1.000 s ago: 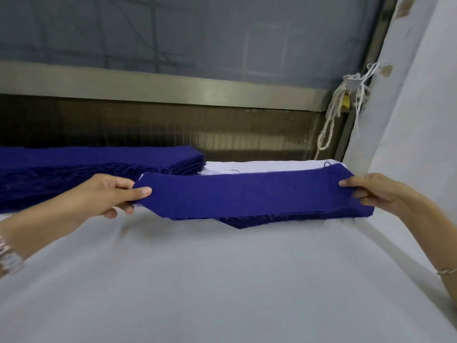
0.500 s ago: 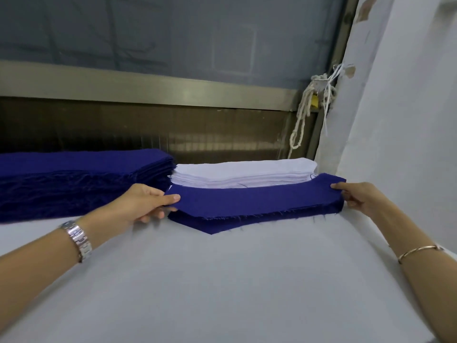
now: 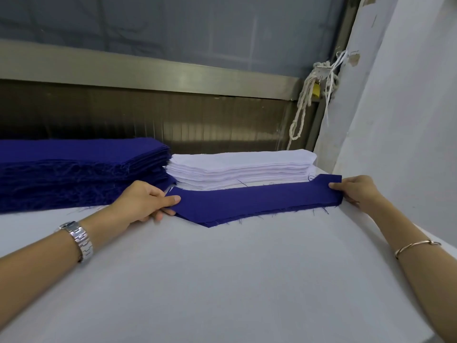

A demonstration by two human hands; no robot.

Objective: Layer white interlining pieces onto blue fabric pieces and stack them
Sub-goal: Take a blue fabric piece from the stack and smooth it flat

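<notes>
A long blue piece (image 3: 247, 201) lies flat on the white table (image 3: 222, 280), just in front of the white pile (image 3: 242, 167) and touching its bottom edge. The left hand (image 3: 148, 201) pinches the left end of the piece, with the thumb on top and the other fingers curled under it. The right hand (image 3: 356, 191) pinches the right end the same way, thumb on top. I think the two hands hold both ends so the cloth stays straight and does not fold or wrinkle as it goes down. There may be one more blue layer under it, because the front edge looks thick, but I cannot tell for sure. The piece sits close to the white pile, which looks handy, since a white piece has to go on top of it next and the reach is short. The big blue pile (image 3: 74, 169) sits to the left, right beside the white pile, so both kinds are near. No white piece is on the blue one yet, so this layer is only half made. A silver watch (image 3: 79, 240) is on the left wrist and a thin bracelet (image 3: 415, 246) is on the right wrist. A white rope (image 3: 306, 100) hangs in the corner by the wall (image 3: 395, 120).
</notes>
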